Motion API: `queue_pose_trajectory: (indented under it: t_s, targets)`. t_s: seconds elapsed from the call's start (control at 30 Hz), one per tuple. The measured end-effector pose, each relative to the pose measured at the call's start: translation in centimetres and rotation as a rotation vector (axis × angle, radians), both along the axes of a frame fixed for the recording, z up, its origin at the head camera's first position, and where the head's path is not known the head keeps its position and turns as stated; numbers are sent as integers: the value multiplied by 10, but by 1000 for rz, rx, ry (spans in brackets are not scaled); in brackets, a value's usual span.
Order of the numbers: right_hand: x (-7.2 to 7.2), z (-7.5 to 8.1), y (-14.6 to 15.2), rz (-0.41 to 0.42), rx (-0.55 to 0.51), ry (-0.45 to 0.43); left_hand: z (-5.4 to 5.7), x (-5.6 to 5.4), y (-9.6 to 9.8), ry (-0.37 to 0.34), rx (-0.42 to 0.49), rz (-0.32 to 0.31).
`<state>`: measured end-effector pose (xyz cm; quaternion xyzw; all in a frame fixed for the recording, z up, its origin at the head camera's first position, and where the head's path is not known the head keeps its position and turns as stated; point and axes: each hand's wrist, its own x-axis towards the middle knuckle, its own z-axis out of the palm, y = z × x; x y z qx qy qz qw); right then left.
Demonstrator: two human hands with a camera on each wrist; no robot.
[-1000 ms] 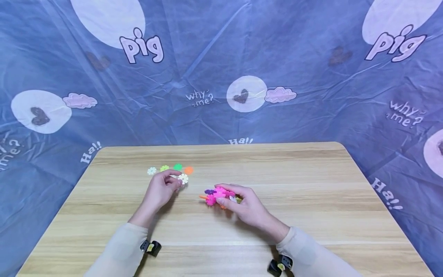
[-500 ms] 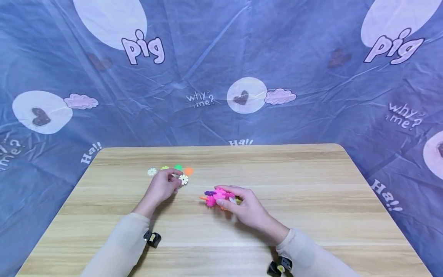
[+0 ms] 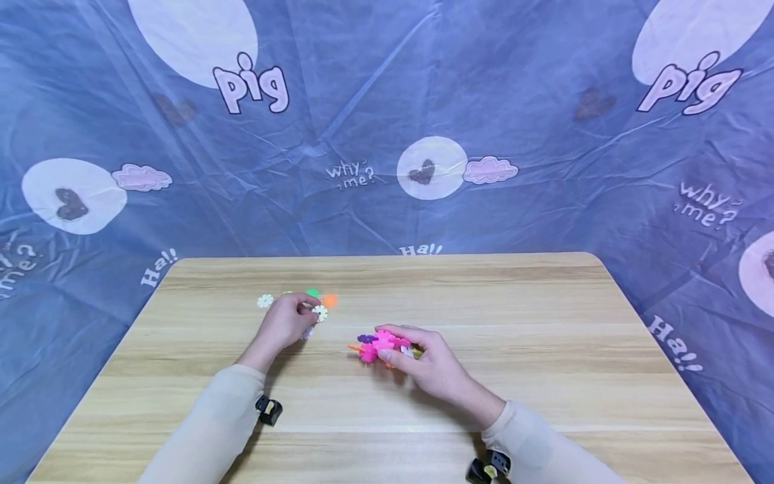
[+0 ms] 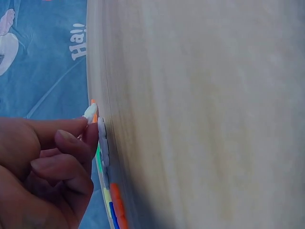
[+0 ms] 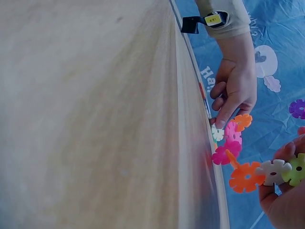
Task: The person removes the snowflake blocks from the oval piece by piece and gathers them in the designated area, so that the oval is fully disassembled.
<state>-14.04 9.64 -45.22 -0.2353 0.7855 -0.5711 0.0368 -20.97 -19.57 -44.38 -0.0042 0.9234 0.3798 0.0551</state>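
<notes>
Interlocked flower-shaped plastic discs (image 3: 383,339) — pink, orange, purple, white, lime — are gripped between thumb and fingers of the right hand (image 3: 432,361), above the pale wood-grain table (image 3: 496,309). The left hand (image 3: 284,320) pinches a single white flower-shaped plastic disc (image 3: 321,313); loose green and orange plastic discs (image 3: 329,300) lie just beyond. Printed blue cloth (image 3: 338,222) hangs behind.

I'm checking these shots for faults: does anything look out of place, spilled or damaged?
Nothing stands out beyond creases in the blue backdrop. The left hand pinches a white flower piece, the right hand holds the joined flower cluster, and no visible piece looks broken, though the hands hide some.
</notes>
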Motion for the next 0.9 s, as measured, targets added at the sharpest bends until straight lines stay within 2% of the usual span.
queue_pose_trajectory:
  t_s: [0.23,0.47,0.67,0.9]
  targets:
    - [1,0,1,-1,2,-10,1,-1,2,15,-68,-7]
    - [3,2,1,8,-11,-57,-1,-3,1,58,-135,-7]
    - [3,2,1,7,-12,-46,0,-2,0,77,-137,2]
    - [3,1,1,17,-15,-10,2,2,-2,68,-86,5]
